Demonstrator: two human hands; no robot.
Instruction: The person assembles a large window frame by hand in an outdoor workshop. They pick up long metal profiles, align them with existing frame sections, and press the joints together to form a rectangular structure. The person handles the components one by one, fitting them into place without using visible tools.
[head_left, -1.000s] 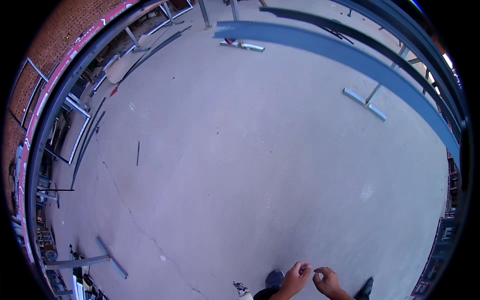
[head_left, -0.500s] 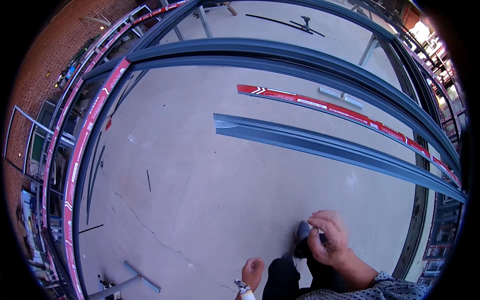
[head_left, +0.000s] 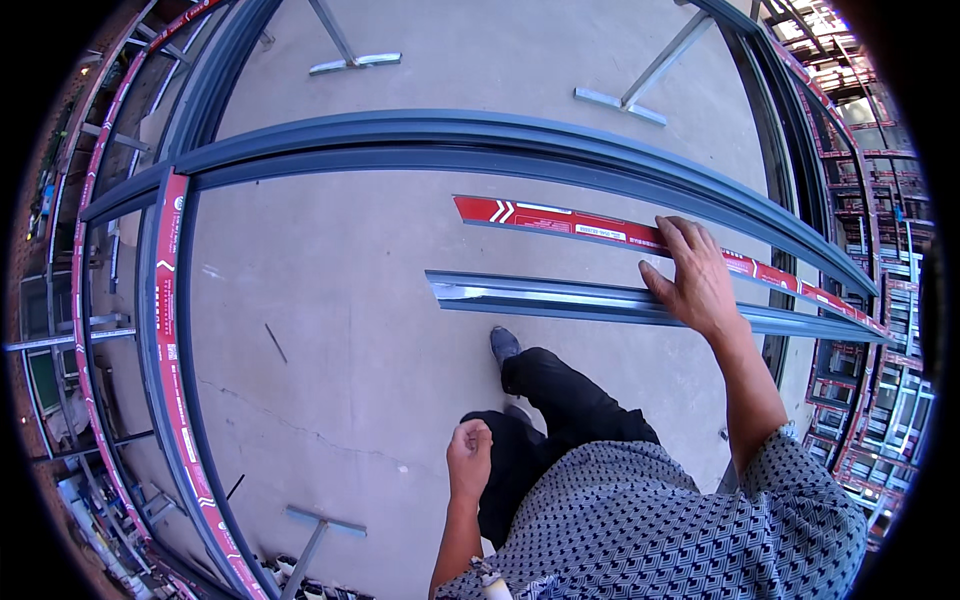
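Note:
My right hand (head_left: 697, 275) is over the aluminium profile faced with red film (head_left: 555, 220). Its fingers lie across the red face, with the thumb spread apart below the near edge; whether the fingertips press on it I cannot tell. Just nearer to me, a bare grey-blue aluminium profile (head_left: 540, 293) runs alongside, passing under my right wrist area. Both have angled cut left ends and converge toward the far right. My left hand (head_left: 468, 455) hangs beside my dark trousers, fingers curled, with nothing visible in it.
A large grey-blue frame surrounds me, its long crossbar (head_left: 480, 135) beyond the two profiles. A red-filmed frame member (head_left: 172, 300) runs down the left. Metal T-shaped stand legs (head_left: 655, 75) rest on the concrete floor (head_left: 320, 350). Stacked frames (head_left: 860, 390) line the right.
My right hand has moved up and forward from near my body to the red-filmed profile. My left hand has shifted slightly left and up. The view has turned, and I stand closer to the profiles.

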